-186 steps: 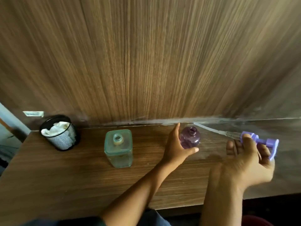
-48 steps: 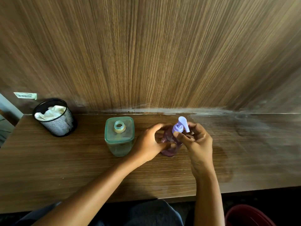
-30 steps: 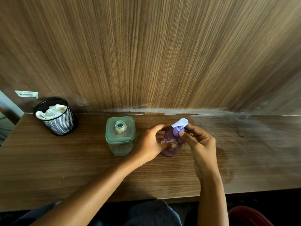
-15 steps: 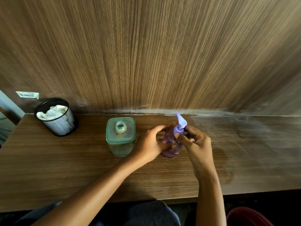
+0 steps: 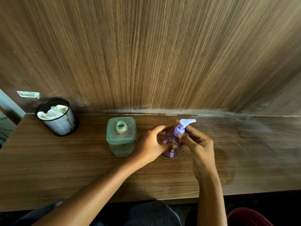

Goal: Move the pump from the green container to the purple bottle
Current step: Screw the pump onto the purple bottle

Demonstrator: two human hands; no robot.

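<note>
A clear purple bottle [image 5: 171,144] stands upright on the wooden desk [image 5: 65,168]. A lilac pump [image 5: 184,125] sits in its neck, nozzle pointing right. My left hand [image 5: 151,144] wraps the bottle's left side. My right hand [image 5: 198,144] pinches the pump's collar from the right with its fingertips. To the left, the square green container [image 5: 121,137] stands with its round neck uncovered, touching neither hand.
A black mesh cup [image 5: 59,119] holding crumpled white cloth stands at the desk's back left. A wood-grain wall [image 5: 146,54] rises right behind the desk. A red round object [image 5: 247,217] shows below the desk's front edge, at the right.
The pump, earlier held off to the right, now sits in the purple bottle. Over the last second its nozzle has kept swinging round under my right fingers and now points right.
</note>
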